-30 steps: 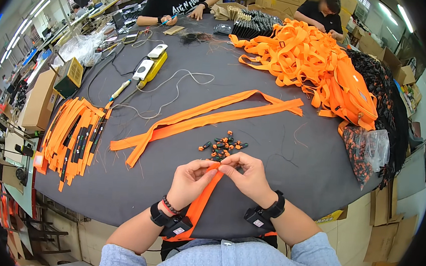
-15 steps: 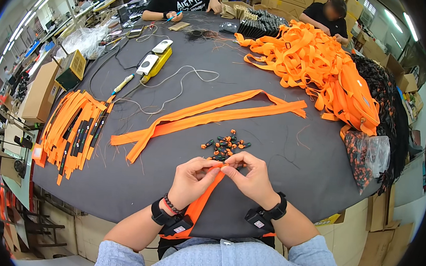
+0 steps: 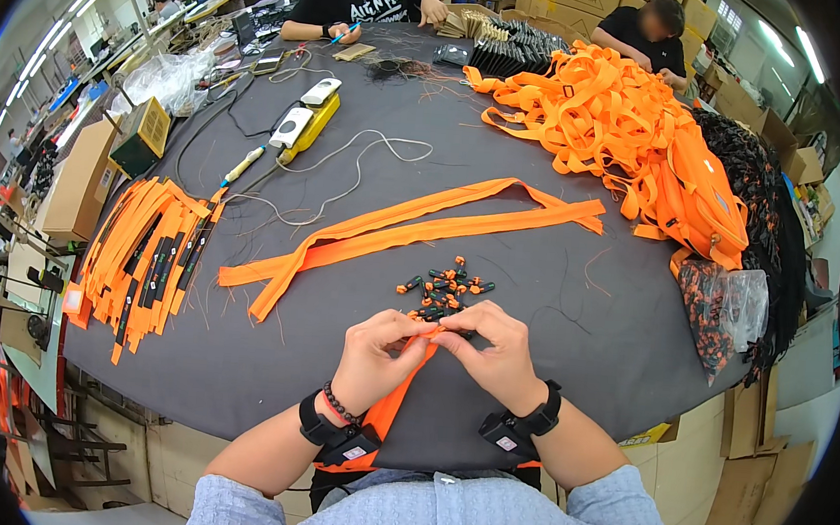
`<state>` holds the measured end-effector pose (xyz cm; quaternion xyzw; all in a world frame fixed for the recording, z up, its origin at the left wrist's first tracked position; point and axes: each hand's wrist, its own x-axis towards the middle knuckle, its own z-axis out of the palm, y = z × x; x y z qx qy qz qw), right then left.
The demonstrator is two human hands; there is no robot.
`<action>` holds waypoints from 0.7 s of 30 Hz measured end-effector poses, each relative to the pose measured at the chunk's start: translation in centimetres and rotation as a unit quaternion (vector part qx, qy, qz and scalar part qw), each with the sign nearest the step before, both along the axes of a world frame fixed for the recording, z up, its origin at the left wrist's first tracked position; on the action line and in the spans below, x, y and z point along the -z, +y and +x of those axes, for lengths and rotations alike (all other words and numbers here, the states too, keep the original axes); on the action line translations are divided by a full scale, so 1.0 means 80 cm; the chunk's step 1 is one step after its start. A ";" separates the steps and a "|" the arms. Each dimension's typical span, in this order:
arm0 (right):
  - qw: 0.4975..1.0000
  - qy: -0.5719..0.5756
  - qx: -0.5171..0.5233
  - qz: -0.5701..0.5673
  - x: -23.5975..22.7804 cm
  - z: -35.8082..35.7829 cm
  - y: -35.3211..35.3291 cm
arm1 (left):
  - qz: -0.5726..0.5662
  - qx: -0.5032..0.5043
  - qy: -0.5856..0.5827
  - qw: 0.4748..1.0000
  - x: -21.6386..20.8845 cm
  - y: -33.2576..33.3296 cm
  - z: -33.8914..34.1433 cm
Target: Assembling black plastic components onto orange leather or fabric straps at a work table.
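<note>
My left hand (image 3: pixel 373 360) pinches the upper end of an orange zipper tape (image 3: pixel 391 403), which runs down over the table edge toward my lap. My right hand (image 3: pixel 494 352) closes thumb and fingertips on the same end, right beside the left fingertips. Whatever small part lies between the fingertips is hidden. Just beyond my fingers is a small heap of black-and-orange zipper pulls (image 3: pixel 445 289). Farther off, a long orange zipper tape (image 3: pixel 368 231) lies folded in a narrow V across the dark table.
On the left lies a bundle of orange strips (image 3: pixel 149 261) with black labels. Behind it, a yellow-and-white power strip (image 3: pixel 307 130) trails cords. A big heap of orange webbing (image 3: pixel 609 119) and a clear plastic bag (image 3: pixel 732 307) sit at right. Two people work across the table (image 3: pixel 538 272).
My right hand has shifted very slightly to the left and turned a little at the tape end. Across the table, one person's hand has moved right toward the small packets.
</note>
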<state>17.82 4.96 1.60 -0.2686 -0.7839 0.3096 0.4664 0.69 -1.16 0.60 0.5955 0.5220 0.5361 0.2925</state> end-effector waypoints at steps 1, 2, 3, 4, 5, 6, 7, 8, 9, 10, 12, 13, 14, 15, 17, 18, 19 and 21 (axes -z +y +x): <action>1.000 -0.005 0.004 0.024 0.001 0.000 0.001 | 0.002 0.001 0.009 1.000 0.000 0.000 0.000; 0.999 -0.009 0.006 0.047 0.001 0.000 0.002 | 0.007 0.001 0.011 1.000 0.000 0.000 -0.001; 0.998 -0.016 0.008 0.056 0.002 0.001 0.003 | 0.013 0.002 0.012 1.000 0.001 0.000 -0.001; 0.998 -0.022 0.010 0.064 0.002 0.001 0.003 | 0.018 0.003 0.014 1.000 0.002 0.000 -0.001; 0.997 -0.028 0.012 0.072 0.002 0.002 0.003 | 0.021 0.003 0.021 1.000 0.002 0.000 -0.001; 0.997 -0.032 0.014 0.076 0.002 0.002 0.003 | 0.024 0.002 0.028 0.999 0.001 0.000 -0.001; 0.996 -0.036 0.016 0.079 0.002 0.002 0.002 | 0.028 0.002 0.035 0.999 0.000 0.000 -0.001; 0.996 -0.039 0.018 0.082 0.002 0.002 0.002 | 0.028 0.004 0.046 0.999 -0.001 0.000 -0.002; 0.996 -0.031 0.022 0.078 0.001 0.001 0.001 | 0.028 0.005 0.057 0.998 -0.003 0.000 -0.002; 0.997 -0.023 0.025 0.073 0.001 0.000 0.001 | 0.029 0.007 0.068 0.997 -0.004 0.000 -0.003; 0.997 -0.013 0.026 0.067 0.000 -0.001 0.000 | 0.037 0.007 0.074 0.997 -0.003 0.000 -0.004; 0.997 -0.012 0.023 0.066 0.001 -0.001 0.000 | 0.042 0.008 0.077 0.996 -0.002 0.000 -0.004; 0.998 -0.010 0.020 0.064 0.001 -0.001 0.000 | 0.035 0.007 0.066 0.997 -0.002 0.000 -0.004; 0.997 -0.019 0.016 0.068 0.001 0.000 0.001 | 0.028 0.006 0.054 0.998 -0.004 -0.001 -0.003; 0.996 -0.037 0.006 0.075 -0.001 0.002 0.002 | 0.020 0.002 0.037 0.999 -0.004 -0.001 -0.002; 0.996 -0.037 0.003 0.077 -0.001 0.002 0.002 | 0.020 -0.001 0.030 0.999 -0.003 -0.001 -0.001; 0.996 -0.038 0.000 0.078 -0.002 0.002 0.001 | 0.019 -0.004 0.023 1.000 -0.002 -0.001 -0.001; 0.996 -0.037 -0.001 0.079 -0.002 0.001 0.001 | 0.039 -0.008 0.040 0.998 0.002 0.000 -0.002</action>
